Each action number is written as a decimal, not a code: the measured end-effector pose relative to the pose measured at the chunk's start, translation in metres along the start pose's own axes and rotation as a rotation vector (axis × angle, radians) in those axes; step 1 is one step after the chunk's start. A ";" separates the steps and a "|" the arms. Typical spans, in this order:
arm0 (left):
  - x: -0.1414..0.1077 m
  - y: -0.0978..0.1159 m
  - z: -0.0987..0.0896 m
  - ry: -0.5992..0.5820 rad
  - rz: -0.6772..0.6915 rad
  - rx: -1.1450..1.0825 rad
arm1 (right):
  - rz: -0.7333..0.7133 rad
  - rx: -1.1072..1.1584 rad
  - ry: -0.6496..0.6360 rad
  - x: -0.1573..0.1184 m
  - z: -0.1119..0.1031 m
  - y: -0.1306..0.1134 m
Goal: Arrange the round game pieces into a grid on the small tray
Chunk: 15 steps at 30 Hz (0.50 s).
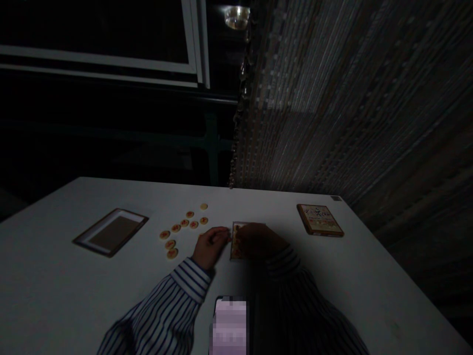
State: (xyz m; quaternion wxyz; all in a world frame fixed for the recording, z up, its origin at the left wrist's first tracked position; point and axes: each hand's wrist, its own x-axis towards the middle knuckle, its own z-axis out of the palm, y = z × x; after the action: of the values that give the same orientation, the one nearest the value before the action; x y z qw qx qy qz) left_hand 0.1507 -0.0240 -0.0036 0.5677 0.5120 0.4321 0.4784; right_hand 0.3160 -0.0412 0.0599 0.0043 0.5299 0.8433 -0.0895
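Observation:
Near the middle of the white table, a small shallow tray (232, 251) holds round pieces. My left hand (210, 245) is at its left edge, thumb and fingers pressed together; whatever is between them is too small to make out. Over the tray's right part lies my right hand (262, 240), in deep shadow, its fingers hidden. To the left of my left hand, several round pale pieces with red marks (176, 228) lie loose on the table.
An open, shallow box lid (113, 232) lies at the left of the table (121, 296). A printed box (320, 220) sits at the right. A phone with a blurred screen (229, 325) is at the front edge. A beaded curtain (295, 98) hangs behind.

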 end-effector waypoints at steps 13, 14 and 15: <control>-0.003 0.009 0.003 0.025 0.000 0.017 | -0.002 -0.094 0.033 -0.001 -0.003 0.009; -0.003 0.009 0.003 0.022 0.001 0.023 | 0.003 -0.105 0.028 -0.002 -0.005 0.010; -0.003 0.009 0.003 0.017 0.000 0.028 | 0.005 -0.109 0.020 -0.003 -0.008 0.010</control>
State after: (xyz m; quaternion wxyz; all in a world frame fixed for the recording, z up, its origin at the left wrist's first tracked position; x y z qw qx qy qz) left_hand 0.1523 -0.0272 0.0054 0.5569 0.5158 0.4436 0.4765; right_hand 0.3270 -0.0387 0.0666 0.0250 0.5320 0.8455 -0.0382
